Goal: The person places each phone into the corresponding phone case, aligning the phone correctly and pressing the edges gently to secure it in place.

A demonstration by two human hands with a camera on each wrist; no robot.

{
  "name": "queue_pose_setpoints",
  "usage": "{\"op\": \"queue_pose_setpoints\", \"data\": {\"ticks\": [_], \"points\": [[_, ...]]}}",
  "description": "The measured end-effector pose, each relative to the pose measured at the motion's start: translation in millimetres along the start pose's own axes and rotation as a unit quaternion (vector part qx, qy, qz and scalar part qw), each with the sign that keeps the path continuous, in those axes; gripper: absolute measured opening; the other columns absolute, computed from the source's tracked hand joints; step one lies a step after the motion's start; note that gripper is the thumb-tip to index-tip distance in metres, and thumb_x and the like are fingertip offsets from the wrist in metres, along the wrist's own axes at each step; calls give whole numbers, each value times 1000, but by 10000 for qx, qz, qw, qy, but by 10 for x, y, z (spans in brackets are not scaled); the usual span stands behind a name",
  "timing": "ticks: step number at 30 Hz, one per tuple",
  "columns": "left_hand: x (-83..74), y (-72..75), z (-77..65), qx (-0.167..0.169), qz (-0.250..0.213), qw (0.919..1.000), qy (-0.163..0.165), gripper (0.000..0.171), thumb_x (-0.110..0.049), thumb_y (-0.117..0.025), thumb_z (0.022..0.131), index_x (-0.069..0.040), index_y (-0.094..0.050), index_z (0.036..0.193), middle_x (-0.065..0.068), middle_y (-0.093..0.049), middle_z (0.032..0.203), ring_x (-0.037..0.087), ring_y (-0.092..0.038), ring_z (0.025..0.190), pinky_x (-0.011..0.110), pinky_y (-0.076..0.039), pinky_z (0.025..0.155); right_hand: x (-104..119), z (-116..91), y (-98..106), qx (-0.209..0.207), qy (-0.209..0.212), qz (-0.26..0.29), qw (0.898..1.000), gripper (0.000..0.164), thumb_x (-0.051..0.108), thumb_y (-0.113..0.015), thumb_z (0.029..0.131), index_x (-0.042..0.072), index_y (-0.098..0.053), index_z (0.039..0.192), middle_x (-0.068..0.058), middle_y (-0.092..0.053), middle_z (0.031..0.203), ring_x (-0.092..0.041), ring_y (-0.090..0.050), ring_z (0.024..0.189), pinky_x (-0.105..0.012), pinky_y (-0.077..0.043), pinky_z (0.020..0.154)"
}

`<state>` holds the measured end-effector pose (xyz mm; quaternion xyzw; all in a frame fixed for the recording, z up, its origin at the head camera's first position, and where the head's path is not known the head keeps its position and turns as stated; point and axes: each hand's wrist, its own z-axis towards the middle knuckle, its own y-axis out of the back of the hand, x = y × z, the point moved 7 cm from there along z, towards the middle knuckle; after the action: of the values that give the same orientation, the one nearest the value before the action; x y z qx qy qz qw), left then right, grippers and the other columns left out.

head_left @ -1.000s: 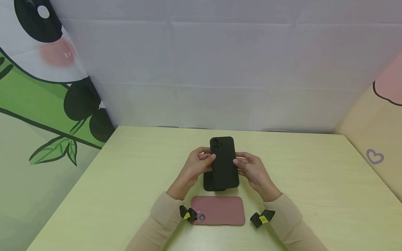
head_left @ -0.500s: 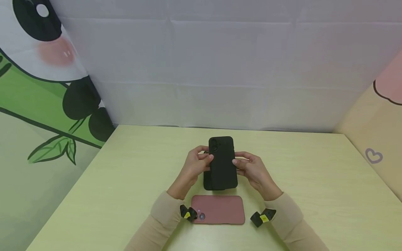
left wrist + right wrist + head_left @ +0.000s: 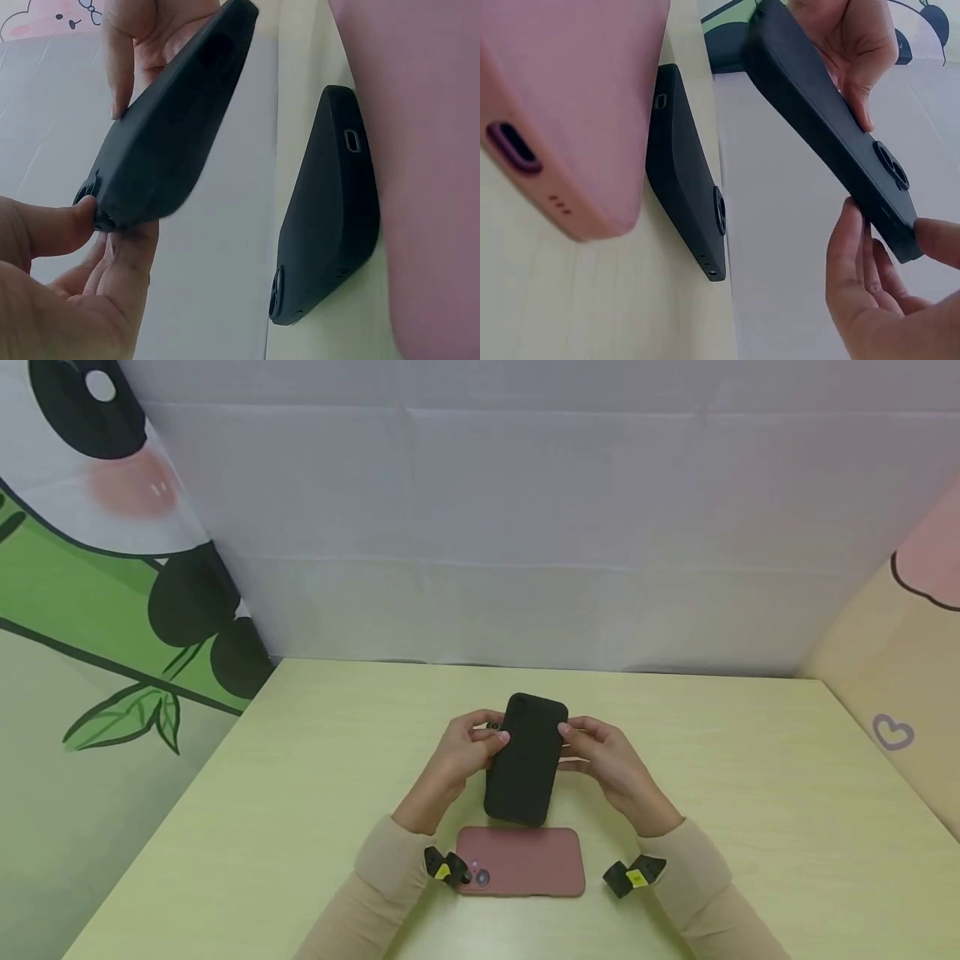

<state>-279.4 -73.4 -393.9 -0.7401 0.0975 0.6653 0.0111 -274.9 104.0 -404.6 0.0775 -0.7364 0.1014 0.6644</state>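
Observation:
Both hands hold a black phone case (image 3: 527, 760), tilted, above the table. Whether a phone sits inside it I cannot tell. My left hand (image 3: 461, 750) pinches its left edge near the camera cutout, thumb on the back. On the opposite edge, my right hand (image 3: 609, 764) grips with the thumb on top and fingers beneath. Another black-cased phone (image 3: 330, 202) lies under it on the table, mostly covered in the head view, its charging port visible from the left wrist. Nearer to me lies a pink-cased phone (image 3: 525, 862), camera end to the left.
The light wooden table (image 3: 337, 760) extends around the hands. A pale cloth wall (image 3: 480, 527) stands along its back edge, with printed panels at either side. Small black wrist-worn cameras (image 3: 632, 877) sit at both sleeves, the left one overlapping the pink phone's corner in the head view.
The held black case has turned clockwise, its top swinging right and its bottom moving left and nearer to me. My right hand shifted slightly with it. The pink phone has stayed put.

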Motion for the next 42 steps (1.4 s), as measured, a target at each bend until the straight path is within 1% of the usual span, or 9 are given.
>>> {"op": "queue_pose_setpoints", "data": {"ticks": [5, 11, 14, 17, 20, 23, 31, 37, 42], "points": [[6, -40, -1, 352, 193, 9992, 3, 30, -5, -55, 90, -3, -56, 119, 16, -68, 96, 11, -62, 68, 25, -51, 63, 17, -7, 19, -25, 52, -59, 10000, 36, 30, -54, 92, -2, -51, 109, 3, -59, 83, -13, -62, 75, -31, -54, 73], [27, -60, 13, 621, 321, 9976, 15, 32, -6, -54, 91, -2, -54, 123, 18, -66, 102, 10, -61, 70, 24, -51, 65, 50, -10, 13, -23, 290, -243, 9993, 38, 28, -50, 95, -8, -51, 110, 2, -59, 77, -12, -61, 68, -28, -54, 67], [32, -72, 11, 734, 376, 9966, 50, 34, -8, -54, 91, -2, -52, 124, 19, -65, 103, 9, -61, 71, 24, -51, 66, 48, -6, 28, -202, 261, -130, 9994, 33, 25, -51, 94, -6, -55, 102, 2, -60, 73, -12, -60, 65, -27, -54, 65], [22, -89, 4, 836, 421, 9956, 25, 35, -9, -54, 91, -1, -51, 126, 19, -65, 101, 9, -61, 70, 24, -51, 66, 48, -12, 41, -395, 191, 82, 9990, 23, 23, -51, 94, 2, -58, 91, 2, -60, 69, -12, -60, 61, -27, -53, 62], [3, -103, -7, 862, 463, 9952, -37, 35, -9, -53, 92, -1, -51, 125, 19, -66, 98, 9, -61, 69, 24, -50, 65, 51, -16, 53, -535, 187, 248, 9981, 19, 21, -51, 94, 8, -58, 82, 2, -60, 66, -12, -59, 58, -27, -52, 59], [-19, -108, -22, 792, 540, 9954, -80, 34, -9, -53, 92, -2, -52, 125, 19, -66, 99, 9, -61, 69, 23, -50, 64, 58, -22, 62, -659, 202, 317, 9971, 19, 19, -52, 94, 9, -60, 80, 3, -60, 65, -12, -58, 56, -27, -52, 57], [-26, -114, -40, 668, 740, 9949, -183, 35, -11, -53, 92, -2, -52, 126, 20, -66, 102, 9, -60, 69, 22, -46, 61, 80, -42, 92, -1022, 204, 333, 9940, 18, 14, -52, 93, 4, -63, 82, 2, -60, 61, -12, -57, 51, -25, -51, 52], [-23, -109, -42, 654, 736, 9950, -169, 34, -11, -53, 92, -3, -53, 126, 19, -66, 102, 8, -57, 66, 21, -44, 60, 99, -53, 67, -998, 177, 138, 9948, 18, 16, -53, 93, 2, -63, 85, 3, -59, 61, -11, -57, 53, -24, -51, 54], [-1, -121, -34, 773, 686, 9946, -59, 35, -14, -54, 92, -4, -52, 126, 18, -66, 106, 11, -63, 74, 24, -50, 66, 103, -69, 72, -1079, 128, 78, 9941, 21, 16, -53, 93, -2, -61, 87, 3, -57, 61, -10, -55, 53, -23, -50, 54]]}}
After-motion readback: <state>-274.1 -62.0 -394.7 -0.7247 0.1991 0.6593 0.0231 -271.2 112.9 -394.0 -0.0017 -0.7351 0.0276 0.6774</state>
